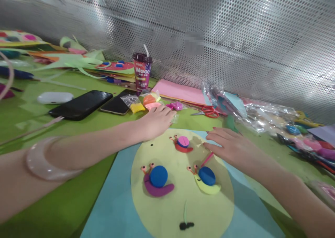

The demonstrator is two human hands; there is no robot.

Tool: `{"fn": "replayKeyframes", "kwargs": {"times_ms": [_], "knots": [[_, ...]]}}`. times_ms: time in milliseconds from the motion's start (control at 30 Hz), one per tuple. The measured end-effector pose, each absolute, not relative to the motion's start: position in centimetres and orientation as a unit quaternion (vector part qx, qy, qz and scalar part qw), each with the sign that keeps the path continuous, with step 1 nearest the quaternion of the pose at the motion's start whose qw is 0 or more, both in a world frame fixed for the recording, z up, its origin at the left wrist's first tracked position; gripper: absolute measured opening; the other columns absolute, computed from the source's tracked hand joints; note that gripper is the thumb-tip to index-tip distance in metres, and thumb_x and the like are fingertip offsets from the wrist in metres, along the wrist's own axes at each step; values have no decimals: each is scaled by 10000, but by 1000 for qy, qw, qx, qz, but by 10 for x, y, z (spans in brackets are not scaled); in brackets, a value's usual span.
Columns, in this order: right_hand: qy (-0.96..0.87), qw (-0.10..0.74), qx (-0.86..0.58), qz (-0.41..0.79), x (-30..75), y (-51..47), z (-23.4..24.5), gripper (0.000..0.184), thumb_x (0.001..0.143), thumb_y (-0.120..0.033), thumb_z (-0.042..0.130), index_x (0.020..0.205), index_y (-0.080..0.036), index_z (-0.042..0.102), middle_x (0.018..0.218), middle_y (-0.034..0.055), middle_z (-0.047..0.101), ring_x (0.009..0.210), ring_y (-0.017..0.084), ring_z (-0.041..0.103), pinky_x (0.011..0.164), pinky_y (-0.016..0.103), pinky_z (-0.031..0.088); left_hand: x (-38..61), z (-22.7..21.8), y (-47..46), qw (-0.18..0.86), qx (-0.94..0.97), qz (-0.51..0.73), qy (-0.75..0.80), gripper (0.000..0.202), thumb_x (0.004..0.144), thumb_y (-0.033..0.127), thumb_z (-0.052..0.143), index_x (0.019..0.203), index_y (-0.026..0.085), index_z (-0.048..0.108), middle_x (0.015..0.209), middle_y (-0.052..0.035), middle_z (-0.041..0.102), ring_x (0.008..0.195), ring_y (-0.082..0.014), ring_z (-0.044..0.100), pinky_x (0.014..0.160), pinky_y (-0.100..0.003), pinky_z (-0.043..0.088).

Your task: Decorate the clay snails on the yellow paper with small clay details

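My left hand [158,122] reaches palm down over the small bags of coloured clay, its fingers stretched out; the fingertips touch or nearly touch a magenta clay bag [176,106]. My right hand [226,143] hovers at the paper's upper right with fingers apart. A thin pink stick [207,159] shows below its thumb; I cannot tell whether they touch. On the blue sheet [112,203] with a pale yellow oval [180,180] are three clay snails: a purple one [158,191], a yellow one [208,188] and a red one [183,148]. A black clay piece [186,225] with a green strip lies lower down.
Two phones [81,105] and a white case [55,98] lie at left. Behind stand a drink cup [142,72] with a straw and pink paper [180,91]. Red-handled scissors [209,112] and plastic bags [259,116] lie at right. A perforated metal panel [167,25] closes the back.
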State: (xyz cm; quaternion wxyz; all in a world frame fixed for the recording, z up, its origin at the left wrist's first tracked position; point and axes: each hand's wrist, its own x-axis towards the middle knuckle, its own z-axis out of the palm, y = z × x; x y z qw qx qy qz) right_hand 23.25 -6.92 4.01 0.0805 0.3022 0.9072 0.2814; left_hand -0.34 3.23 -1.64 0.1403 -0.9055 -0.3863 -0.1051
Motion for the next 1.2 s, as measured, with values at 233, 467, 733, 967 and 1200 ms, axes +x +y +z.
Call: {"fn": "replayKeyframes", "kwargs": {"times_ms": [233,467,733,967,1200], "knots": [[909,95,305,269,233,-67,36,160,829,-70,476,835,-141,619,795,64,570,766,205,510,695,325,424,-4,-16,33,148,-908,-111,-377,393,903,245,322,1262,96,376,1220,-153,460,1100,-283,399,869,-406,357],[842,-139,520,-25,218,-79,43,178,862,-249,460,844,-199,629,756,28,603,666,145,538,583,254,430,-3,-16,34,132,-908,-111,-383,403,900,240,310,1271,93,364,1226,-154,456,1111,-283,393,890,-418,339],[545,-98,673,-491,156,-131,53,190,793,-351,484,815,-208,607,357,-93,407,222,35,292,236,126,201,-5,-14,33,118,-912,-100,-380,409,890,201,316,1274,64,349,1222,-171,447,1131,-308,368,893,-440,326],[542,-23,689,-481,138,-139,49,137,818,-174,459,753,-188,579,311,-107,382,236,7,267,276,104,174,-8,-16,34,132,-912,-109,-372,414,882,189,307,1280,78,339,1215,-163,451,1115,-306,370,886,-443,336],[536,-5,689,-488,141,-139,46,136,828,-153,460,766,-190,575,318,-110,382,250,7,273,298,115,190,-7,-17,35,121,-913,-113,-374,419,878,185,312,1282,80,333,1224,-158,442,1126,-304,358,884,-450,337]]}}
